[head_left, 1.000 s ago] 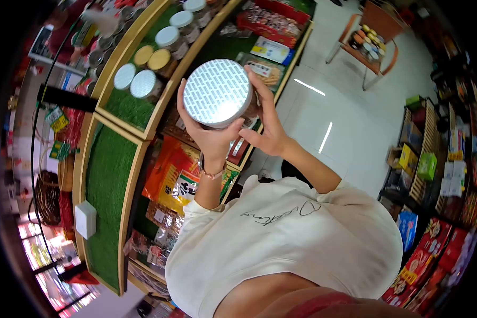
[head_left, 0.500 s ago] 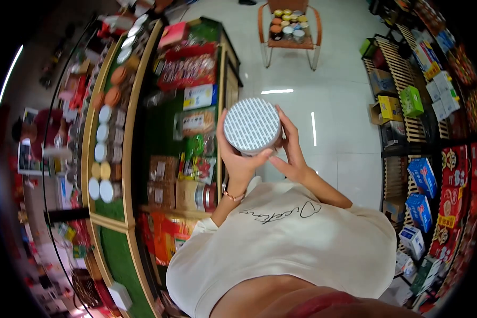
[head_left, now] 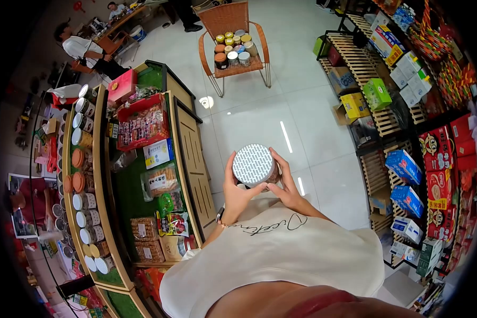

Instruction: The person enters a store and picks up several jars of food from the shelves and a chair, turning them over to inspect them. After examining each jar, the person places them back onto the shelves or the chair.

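Note:
A round jar [head_left: 253, 164] with a white and grey brick-patterned lid is held upright in front of my chest, lid facing up. My left hand [head_left: 237, 192] is closed around its left side, thumb along the near edge. On the opposite side my right hand [head_left: 286, 185] wraps the jar, its thumb close to the left one. The lid hides most of the jar's body and its contents. A bracelet circles my left wrist.
Ahead, a wicker chair [head_left: 230, 27] carries several lidded jars [head_left: 233, 57]. Display shelving [head_left: 138, 143] with packaged food and rows of jars runs along the left. Slatted racks [head_left: 358, 53] with boxes line the right. People are at the far left.
My view has tilted up and swung, bringing more of the chair and the people at the back into sight. Both hands still hold the jar, which appears lower in the view.

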### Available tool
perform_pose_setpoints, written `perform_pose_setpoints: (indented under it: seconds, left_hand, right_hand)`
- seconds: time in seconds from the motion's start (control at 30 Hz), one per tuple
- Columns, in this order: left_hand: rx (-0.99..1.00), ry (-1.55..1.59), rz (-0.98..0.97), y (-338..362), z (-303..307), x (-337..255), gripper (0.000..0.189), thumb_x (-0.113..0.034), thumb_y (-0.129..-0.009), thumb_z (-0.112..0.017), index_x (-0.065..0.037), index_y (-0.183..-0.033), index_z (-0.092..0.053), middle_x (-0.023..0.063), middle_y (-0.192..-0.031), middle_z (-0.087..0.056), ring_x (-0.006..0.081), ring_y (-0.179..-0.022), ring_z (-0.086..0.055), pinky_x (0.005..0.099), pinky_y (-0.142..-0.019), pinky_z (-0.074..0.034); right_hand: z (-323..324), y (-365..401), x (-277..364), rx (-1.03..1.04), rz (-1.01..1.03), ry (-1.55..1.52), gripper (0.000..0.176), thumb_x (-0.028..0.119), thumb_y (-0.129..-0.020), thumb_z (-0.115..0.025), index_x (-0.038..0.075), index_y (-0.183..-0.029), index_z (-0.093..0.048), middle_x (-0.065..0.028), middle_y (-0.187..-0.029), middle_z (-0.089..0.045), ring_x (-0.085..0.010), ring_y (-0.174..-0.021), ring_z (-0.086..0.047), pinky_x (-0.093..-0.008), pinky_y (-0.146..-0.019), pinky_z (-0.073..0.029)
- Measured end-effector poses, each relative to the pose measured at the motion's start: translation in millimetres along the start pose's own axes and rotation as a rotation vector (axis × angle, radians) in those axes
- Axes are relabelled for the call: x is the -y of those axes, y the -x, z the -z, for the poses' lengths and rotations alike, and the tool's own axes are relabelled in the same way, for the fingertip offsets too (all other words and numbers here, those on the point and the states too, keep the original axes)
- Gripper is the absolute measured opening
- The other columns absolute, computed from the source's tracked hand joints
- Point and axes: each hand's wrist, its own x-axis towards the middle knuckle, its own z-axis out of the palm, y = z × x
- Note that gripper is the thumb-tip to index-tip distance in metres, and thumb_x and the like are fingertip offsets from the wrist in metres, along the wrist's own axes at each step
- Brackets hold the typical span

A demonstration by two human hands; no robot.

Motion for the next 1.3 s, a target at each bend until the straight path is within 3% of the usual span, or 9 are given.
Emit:
perform_pose_setpoints:
  seconds: [0.27, 0.5, 0.67, 0.93, 1.17, 1.3]
  left_hand:
    - [0.050, 0.029, 0.017, -134, 22, 19, 0.099, -0.007, -0.057, -0.084, -0.002, -0.137, -0.026, 0.0147, -0.127, -0.045, 0.0219, -0.116, -0.048, 0.0349, -0.099, -0.040]
    - [0.147, 0.042, -0.054, -303, 44, 11, 0.098, -0.006, -0.057, -0.083, 0.000, -0.136, -0.027, 0.0136, -0.130, -0.043, 0.0220, -0.118, -0.046, 0.0340, -0.100, -0.040]
    - [0.214, -0.019, -0.087, -397, 53, 2, 0.100, -0.018, -0.055, -0.087, -0.001, -0.136, -0.030, 0.0151, -0.124, -0.050, 0.0222, -0.114, -0.050, 0.0341, -0.098, -0.040]
    - [0.291, -0.096, -0.008, -469, 52, 10, 0.099, -0.018, -0.055, -0.086, -0.002, -0.136, -0.031, 0.0145, -0.125, -0.050, 0.0224, -0.115, -0.050, 0.0342, -0.098, -0.040]
    - [0.230, -0.081, 0.052, -540, 45, 26, 0.099, -0.018, -0.055, -0.087, -0.001, -0.136, -0.031, 0.0133, -0.126, -0.049, 0.0212, -0.117, -0.048, 0.0338, -0.100, -0.037]
    - [0.188, -0.095, 0.035, -599, 32, 31, 0.095, -0.010, -0.056, -0.084, 0.002, -0.135, -0.032, 0.0149, -0.125, -0.049, 0.0216, -0.113, -0.050, 0.0333, -0.098, -0.039]
  right_hand:
    - [28, -123, -48, -0.022, 0.019, -0.041, 0.064, 0.008, -0.083, -0.054, 0.003, -0.139, -0.024, -0.0180, -0.147, -0.019, -0.0289, -0.137, -0.017, -0.0387, -0.110, -0.015]
    - [52, -280, -49, -0.068, 0.016, -0.095, 0.063, 0.009, -0.085, -0.054, 0.003, -0.140, -0.022, -0.0149, -0.148, -0.015, -0.0256, -0.137, -0.014, -0.0381, -0.111, -0.014]
    - [51, -358, -53, -0.172, 0.052, -0.058, 0.067, 0.009, -0.084, -0.053, 0.003, -0.141, -0.018, -0.0136, -0.147, -0.017, -0.0248, -0.137, -0.013, -0.0384, -0.111, -0.013]
    - [73, -419, -81, -0.320, -0.088, -0.089, 0.068, 0.018, -0.082, -0.052, 0.001, -0.140, -0.019, -0.0140, -0.143, -0.024, -0.0243, -0.135, -0.019, -0.0372, -0.110, -0.014]
    - [112, -490, -107, -0.254, -0.094, -0.147, 0.066, 0.016, -0.082, -0.050, 0.002, -0.140, -0.021, -0.0147, -0.140, -0.027, -0.0241, -0.132, -0.024, -0.0357, -0.109, -0.016]
    - [146, -550, -121, -0.194, -0.114, -0.190, 0.065, 0.016, -0.083, -0.051, 0.002, -0.139, -0.022, -0.0141, -0.140, -0.027, -0.0240, -0.131, -0.025, -0.0351, -0.109, -0.016]
